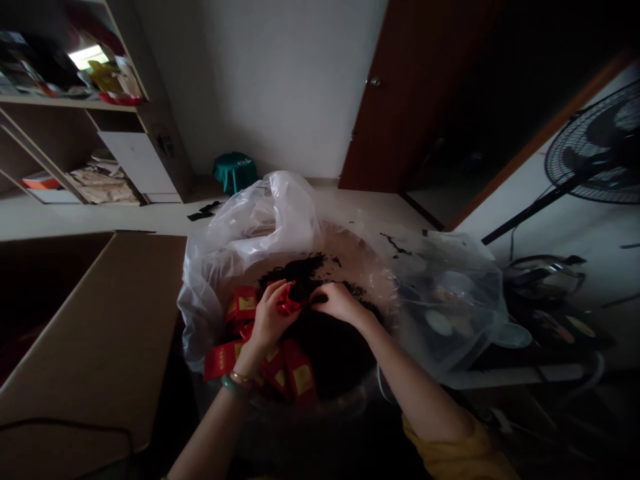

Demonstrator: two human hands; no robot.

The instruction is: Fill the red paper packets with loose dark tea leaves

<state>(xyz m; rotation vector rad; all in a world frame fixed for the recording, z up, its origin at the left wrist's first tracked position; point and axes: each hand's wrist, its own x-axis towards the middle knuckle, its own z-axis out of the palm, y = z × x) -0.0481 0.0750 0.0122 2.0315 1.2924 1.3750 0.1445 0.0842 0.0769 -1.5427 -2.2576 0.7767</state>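
My left hand [271, 313] is closed around a small red packet [289, 301], its dark mouth turned up. Beside that mouth, the fingers of my right hand [336, 300] are pinched together; whatever they hold is too dark to make out. Both hands are over a round tub lined with clear plastic [367, 257]. Dark loose leaves [325, 347], looking like dried tea, fill much of it. Several more red packets with gold labels [301, 379] lie in the tub under and around my left wrist.
A large cardboard box [110, 320] stands at left. Bunched clear plastic [250, 227] rises at the tub's far left rim. To the right are a clear bag [445, 307], a glass kettle [545, 277] and a fan [600, 143]. A green-covered stool [235, 173] stands by the wall.
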